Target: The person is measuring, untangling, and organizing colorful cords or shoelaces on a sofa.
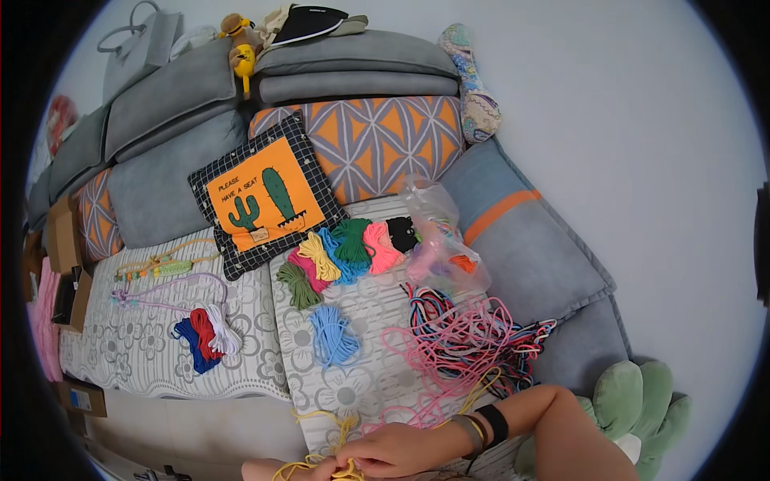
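At the bottom edge of the head view, my right hand [397, 450] pinches a yellow cord [344, 425], its fingertips pressed close to my left hand [322, 470]. The picture's edge cuts off part of my left hand, which also grips the cord. Loops of yellow cord hang about both hands, and one strand lies over the seat cover. Beyond my right wrist, a tangled heap of pink, black, red and blue cords [463, 343] spreads across the sofa. A light blue cord bundle [334, 337] rests on the flowered cover ahead of my hands.
Several coloured cord bundles [352, 252] lie beside a clear plastic bag [433, 258]. Blue, red and white bundles [206, 338] sit to the left, near a lilac braided cord [174, 294]. A cactus cushion [267, 195] leans behind. A green plush cushion [619, 397] is at the right.
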### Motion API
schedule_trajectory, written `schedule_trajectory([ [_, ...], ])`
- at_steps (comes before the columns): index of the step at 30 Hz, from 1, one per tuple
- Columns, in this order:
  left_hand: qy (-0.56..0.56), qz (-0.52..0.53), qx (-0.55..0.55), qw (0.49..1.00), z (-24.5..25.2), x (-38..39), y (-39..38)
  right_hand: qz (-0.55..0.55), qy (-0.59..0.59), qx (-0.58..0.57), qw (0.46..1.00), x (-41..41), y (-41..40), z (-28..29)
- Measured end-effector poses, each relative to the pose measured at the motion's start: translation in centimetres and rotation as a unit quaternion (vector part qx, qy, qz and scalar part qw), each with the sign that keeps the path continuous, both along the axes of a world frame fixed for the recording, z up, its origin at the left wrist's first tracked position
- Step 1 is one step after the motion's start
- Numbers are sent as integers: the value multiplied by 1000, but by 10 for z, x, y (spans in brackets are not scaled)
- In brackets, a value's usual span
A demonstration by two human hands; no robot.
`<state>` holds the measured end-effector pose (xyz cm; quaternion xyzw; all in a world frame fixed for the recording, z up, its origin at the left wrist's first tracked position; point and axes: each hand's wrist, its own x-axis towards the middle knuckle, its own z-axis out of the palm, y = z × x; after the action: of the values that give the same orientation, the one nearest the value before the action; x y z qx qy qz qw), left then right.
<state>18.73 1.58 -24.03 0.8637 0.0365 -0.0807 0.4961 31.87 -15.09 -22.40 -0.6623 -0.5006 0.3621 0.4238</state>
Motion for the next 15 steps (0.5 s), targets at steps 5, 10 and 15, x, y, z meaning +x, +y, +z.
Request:
schedule_trajectory([
  [5,41,45,-54,997,7,-3,2,-374,-450,88,806,106,-19,25],
  [10,-1,1,108,994,-6,-14,8,-222,-460,-365,778,205,-91,-27],
  [15,-10,-11,130,991,-8,-14,10,-144,-406,-102,897,149,-56,-79],
])
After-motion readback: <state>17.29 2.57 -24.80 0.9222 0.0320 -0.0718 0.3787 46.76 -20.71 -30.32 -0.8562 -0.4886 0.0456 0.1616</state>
